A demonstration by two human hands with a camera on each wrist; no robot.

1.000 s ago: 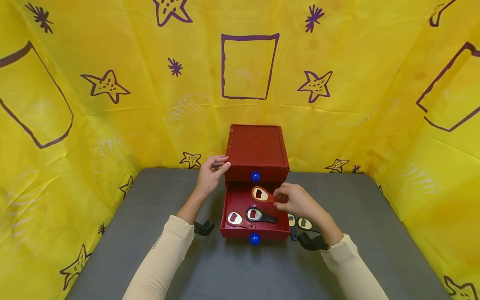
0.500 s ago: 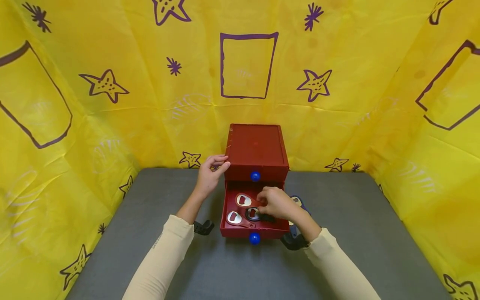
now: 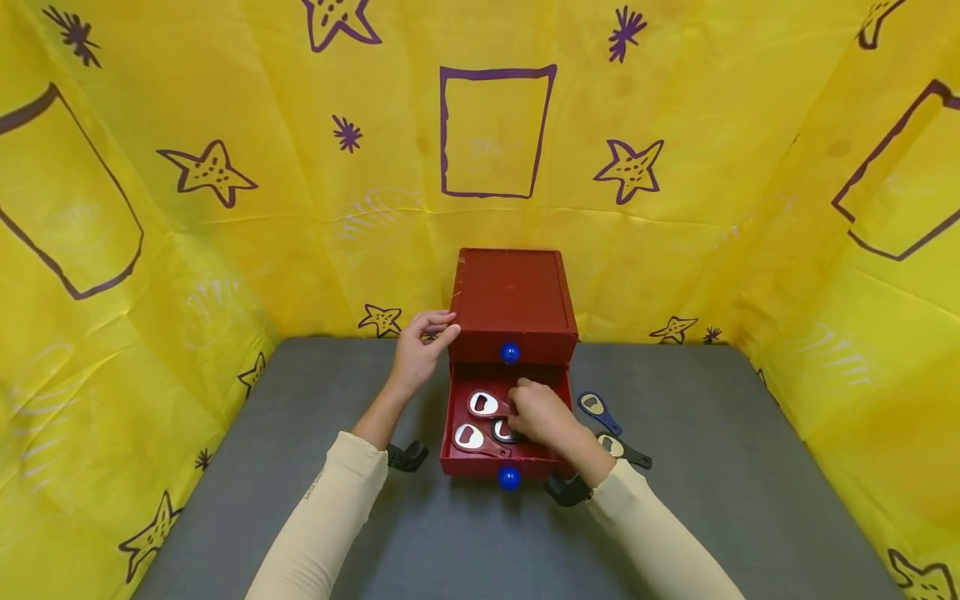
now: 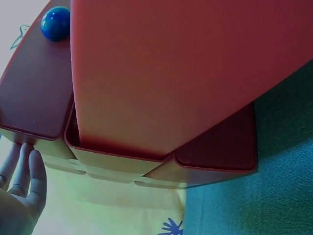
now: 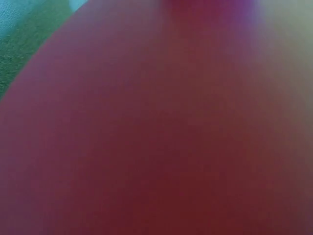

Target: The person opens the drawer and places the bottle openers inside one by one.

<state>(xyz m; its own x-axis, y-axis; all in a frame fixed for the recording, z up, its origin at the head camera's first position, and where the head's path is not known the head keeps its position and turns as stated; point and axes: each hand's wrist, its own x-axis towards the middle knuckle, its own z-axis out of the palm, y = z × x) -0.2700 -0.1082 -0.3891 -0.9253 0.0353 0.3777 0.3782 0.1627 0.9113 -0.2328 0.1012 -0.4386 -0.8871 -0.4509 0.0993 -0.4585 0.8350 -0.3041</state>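
Note:
A red cabinet (image 3: 513, 292) stands at the back of the table, its lower drawer (image 3: 457, 462) pulled out. My left hand (image 3: 417, 354) touches the cabinet's left side with fairly straight fingers, as the left wrist view shows. Over the drawer my right hand (image 3: 542, 412) pinches the handle end of a red bottle opener (image 3: 483, 404) lying low in it; the fingertips are partly hidden. Near the drawer's front lie another red bottle opener (image 3: 469, 437) and a black bottle opener (image 3: 502, 430), the latter partly covered by the hand. A blurred red surface fills the right wrist view.
On the grey table (image 3: 465, 550), right of the drawer, lie a blue bottle opener (image 3: 600, 412) and a black bottle opener (image 3: 633, 455). Blue knobs stick out from both drawer fronts. A yellow patterned cloth (image 3: 300, 167) surrounds the table.
My right hand has carried the red bottle opener left and down into the drawer, beside the other two. The left hand has stayed at the cabinet's side.

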